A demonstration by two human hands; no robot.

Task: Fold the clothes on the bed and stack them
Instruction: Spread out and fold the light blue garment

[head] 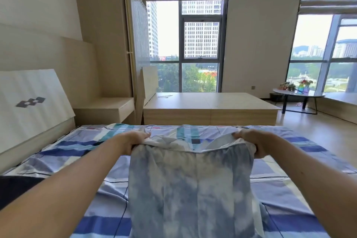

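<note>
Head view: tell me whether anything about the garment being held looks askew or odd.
The blue tie-dye garment is held unevenly: its top edge is bunched and twisted at the left hand's grip, but stretched fairly smooth at the right hand. Nothing looks spilled or damaged on the bed.

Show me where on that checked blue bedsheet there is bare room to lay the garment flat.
The checked blue bedsheet lies bare on the left, between the left hand and the pale headboard, and on the right, beyond the right hand. Its middle is taken by the blue-and-white tie-dyed garment both hands grip; a dark item crowds the near left edge.
</note>
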